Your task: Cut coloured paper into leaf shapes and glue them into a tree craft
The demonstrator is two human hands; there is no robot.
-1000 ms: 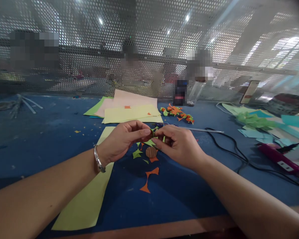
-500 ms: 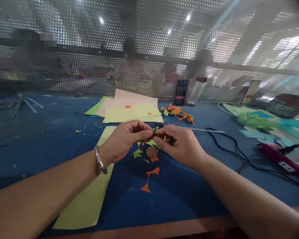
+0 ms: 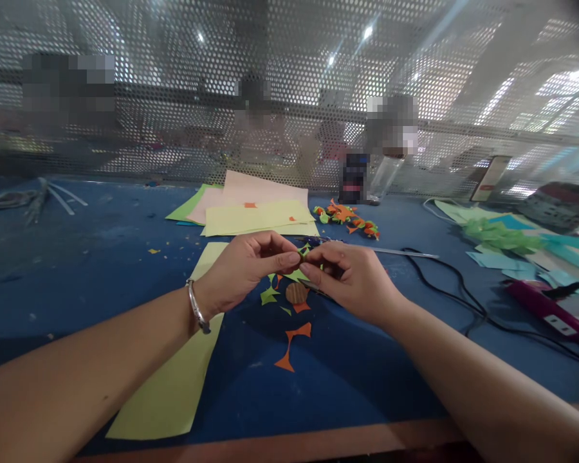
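Note:
My left hand (image 3: 258,260), with a silver bracelet at the wrist, is closed in a pinch. Its thumb and forefinger meet the fingertips of my right hand (image 3: 350,273) over a small green paper piece (image 3: 301,253), mostly hidden by the fingers. The right hand is pinched shut too. Under its fingers shows a dark narrow edge of something I cannot make out. Just below the fingertips lie a round wood-brown disc (image 3: 296,293), a green paper scrap (image 3: 269,296) and an orange paper scrap (image 3: 289,347). A long pale-yellow paper strip (image 3: 168,386) runs beneath my left forearm.
Behind the hands lie stacked paper sheets (image 3: 265,218) and orange-green paper curls (image 3: 338,212). To the right are a black cable (image 3: 458,283), a magenta power strip (image 3: 545,308) and cut green paper (image 3: 502,236). A perforated metal screen (image 3: 174,141) stands along the back.
The view has shifted slightly. Both hands stay together in nearly the same place; the small piece at the fingertips has turned a little and shows greener.

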